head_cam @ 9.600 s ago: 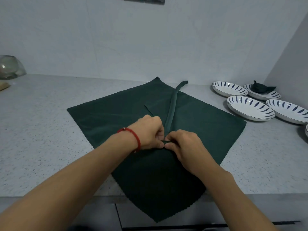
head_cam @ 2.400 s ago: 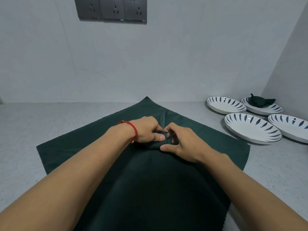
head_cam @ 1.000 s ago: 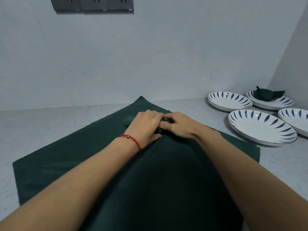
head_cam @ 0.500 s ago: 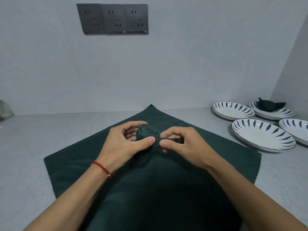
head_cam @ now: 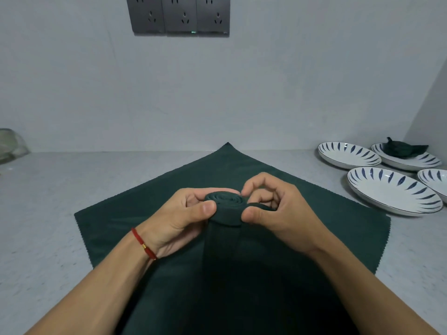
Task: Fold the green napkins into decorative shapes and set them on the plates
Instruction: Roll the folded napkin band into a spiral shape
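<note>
Head view: my left hand (head_cam: pixel 183 213) and right hand (head_cam: pixel 273 206) both pinch the coiled napkin (head_cam: pixel 226 201), lifted just above the spread cloth (head_cam: pixel 108 223) on the bench (head_cam: pixel 43 189). I'd keep the spiral tight, thumbs bracing its sides. Plates (head_cam: pixel 391 192) sit at two o'clock. No readable writing, sockets (head_cam: pixel 180 14) included.

A home kitchen: speckled grey stone worktop (head_cam: pixel 48 194), dark grey wall sockets (head_cam: pixel 180 15), white blue-leaf-patterned ceramic plates (head_cam: pixel 391 192).
</note>
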A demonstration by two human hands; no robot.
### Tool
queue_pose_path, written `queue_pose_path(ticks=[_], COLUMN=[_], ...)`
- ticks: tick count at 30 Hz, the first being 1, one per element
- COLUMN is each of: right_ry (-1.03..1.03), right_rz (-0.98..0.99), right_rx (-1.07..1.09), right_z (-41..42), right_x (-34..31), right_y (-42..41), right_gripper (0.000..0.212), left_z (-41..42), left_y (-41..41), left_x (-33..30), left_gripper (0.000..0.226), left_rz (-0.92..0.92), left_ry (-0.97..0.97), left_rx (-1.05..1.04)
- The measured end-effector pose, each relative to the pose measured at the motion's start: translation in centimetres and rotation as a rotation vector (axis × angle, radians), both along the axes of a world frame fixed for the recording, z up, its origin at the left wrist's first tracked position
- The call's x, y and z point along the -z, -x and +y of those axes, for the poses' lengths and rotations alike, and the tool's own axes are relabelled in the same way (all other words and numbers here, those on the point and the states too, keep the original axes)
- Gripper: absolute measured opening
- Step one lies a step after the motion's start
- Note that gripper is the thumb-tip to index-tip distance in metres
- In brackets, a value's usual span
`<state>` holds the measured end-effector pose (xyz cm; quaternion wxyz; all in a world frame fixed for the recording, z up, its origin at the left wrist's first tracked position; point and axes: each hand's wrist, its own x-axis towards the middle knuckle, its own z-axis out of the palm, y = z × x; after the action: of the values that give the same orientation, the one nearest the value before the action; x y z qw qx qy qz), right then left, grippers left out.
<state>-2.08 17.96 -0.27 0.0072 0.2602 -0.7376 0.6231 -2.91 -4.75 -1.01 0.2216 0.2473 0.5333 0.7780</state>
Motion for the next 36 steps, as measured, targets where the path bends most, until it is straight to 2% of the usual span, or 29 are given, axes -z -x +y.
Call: queue_pose_path(ticks=[6,10,13,15,17,19,20,22,23,26,29,33,36], right_ry=[0.048,0.02,0.056,-0.004,-0.193,-0.419,-0.513,-0.637,-0.679,-0.748,-0.716,-0.623,-0.572], right_rz=[-0.007,0.007,0.013,0.089,0.25,0.465,0.566,0.724,0.772,0.841,0.852,0.811,0.818], right_rx=[-0.023,-0.017,0.074,0.248,0.463,0.594,0.615,0.577,0.546,0.548,0.524,0.354,0.304], right_z=[0.0,0.3,0.0,0.0,0.5,0.4,0.1,-0.6,-1.1,-1.5,-1.6,-0.7,-0.4], right_x=[-0.5,-0.5,0.0,0.3,0.8,1.1,1.3,1.9,2.1,2.3,2.6,2.5,2.7], right_y=[-1.0,-1.3,-1.1,-0.8,-0.2,0.1,0.1,0.1,0.0,-0.2,-0.2,-0.2,-0.5], right_gripper=[0.061,0.05,0.046,0.049,0.056,0.062,0.062,0.06,0.059,0.055,0.053,0.052,0.037], left_z=[0.4,0.7,1.0,1.8,2.9,4.2,4.9,5.5,5.4,4.9,4.9,4.5,3.7], left_y=[1.1,1.8,1.6,1.2,0.7,-0.2,-0.7,-1.2,-1.2,-1.1,-1.2,-1.1,-0.9], left_x=[-0.6,0.0,0.3,0.0,-0.2,-0.3,-0.2,0.3,0.7,1.3,1.5,1.4,1.4], left_gripper=[0.08,0.085,0.075,0.055,0.027,0.027,0.04,0.069,0.072,0.057,0.044,0.046,0.049], left_rz=[-0.042,-0.041,-0.078,0.007,0.247,0.455,0.479,0.448,0.441,0.467,0.476,0.458,0.47], left_ry=[-0.067,-0.07,-0.123,-0.046,0.191,0.417,0.491,0.581,0.589,0.569,0.521,0.396,0.366], left_rx=[0.208,0.16,0.08,-0.072,-0.418,-0.617,-0.631,-0.644,-0.656,-0.624,-0.603,-0.588,-0.549])
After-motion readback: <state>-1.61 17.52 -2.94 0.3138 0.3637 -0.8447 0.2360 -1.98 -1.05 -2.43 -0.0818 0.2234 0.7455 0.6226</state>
